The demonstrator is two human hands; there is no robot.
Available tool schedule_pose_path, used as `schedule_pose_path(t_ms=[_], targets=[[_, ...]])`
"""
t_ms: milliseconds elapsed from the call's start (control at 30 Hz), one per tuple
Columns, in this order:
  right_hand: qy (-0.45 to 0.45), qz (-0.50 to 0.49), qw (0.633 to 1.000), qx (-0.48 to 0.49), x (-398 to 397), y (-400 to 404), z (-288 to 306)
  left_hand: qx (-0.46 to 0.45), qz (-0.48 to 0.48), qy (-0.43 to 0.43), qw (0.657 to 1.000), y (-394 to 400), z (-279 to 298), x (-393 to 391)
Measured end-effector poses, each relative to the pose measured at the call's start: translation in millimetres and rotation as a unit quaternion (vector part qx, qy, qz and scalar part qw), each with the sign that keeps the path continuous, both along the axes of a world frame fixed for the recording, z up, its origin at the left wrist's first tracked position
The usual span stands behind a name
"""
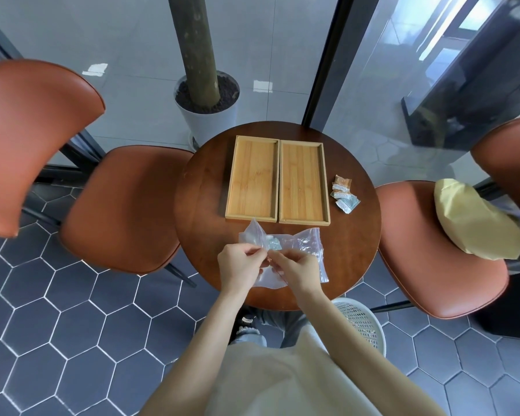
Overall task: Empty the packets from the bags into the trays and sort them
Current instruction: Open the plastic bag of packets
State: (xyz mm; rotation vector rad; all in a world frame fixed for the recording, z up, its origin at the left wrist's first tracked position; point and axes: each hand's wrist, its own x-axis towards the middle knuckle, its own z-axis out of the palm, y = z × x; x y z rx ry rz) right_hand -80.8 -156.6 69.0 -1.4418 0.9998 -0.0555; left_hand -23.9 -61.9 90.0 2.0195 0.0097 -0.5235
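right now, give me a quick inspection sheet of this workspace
surface: round dark wooden table, no spills seen
job's things: two wooden trays side by side, both empty; clear plastic bags at the near edge, with a pale blue packet showing in them; small pile of packets loose on the table right of the trays
clutter: nothing seen on the table
hands: left hand and right hand both pinching a bag
cables: nothing seen
surroundings: brown chairs on both sides, yellow cushion on the right one, potted plant behind, white basket under the table, hexagonal floor tiles
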Motion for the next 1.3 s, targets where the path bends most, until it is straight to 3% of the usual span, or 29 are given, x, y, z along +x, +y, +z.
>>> schedule_pose_path(t_ms=[133, 233, 433, 567, 767, 933, 1067, 1167, 1300], targets=[[0.027, -0.132, 0.991, 0.002, 3, 0, -6, 0.011, 0.011, -0.016, 1.0, -2, 3, -8], [0.032, -0.143, 0.988, -0.046, 4, -9, -5, 0.041, -0.012, -0.049, 0.998, 3, 3, -14], [0.028, -0.078, 0.982, -0.171, 0, -28, -3, 0.09, -0.027, -0.072, 0.993, 20, 20, -6], [-0.002, 0.032, 0.959, -0.28, -6, -34, -3, 0.164, -0.043, -0.103, 0.98, 27, 28, 5], [-0.03, 0.106, 0.963, -0.246, -6, -27, 3, 0.222, -0.088, -0.09, 0.967, 21, 25, 11], [-0.063, 0.15, 0.948, -0.273, -1, -14, 5, 0.25, -0.133, -0.057, 0.957, 16, 21, 9], [-0.059, 0.166, 0.932, -0.317, 1, -11, 0, 0.299, -0.155, -0.082, 0.938, 13, 24, 10], [-0.047, 0.086, 0.956, -0.275, -3, -19, 0, 0.323, -0.136, -0.119, 0.929, 20, 27, 17], [-0.052, 0.058, 0.994, -0.078, -6, -31, 4, 0.295, -0.133, -0.158, 0.933, 22, 32, 24]])
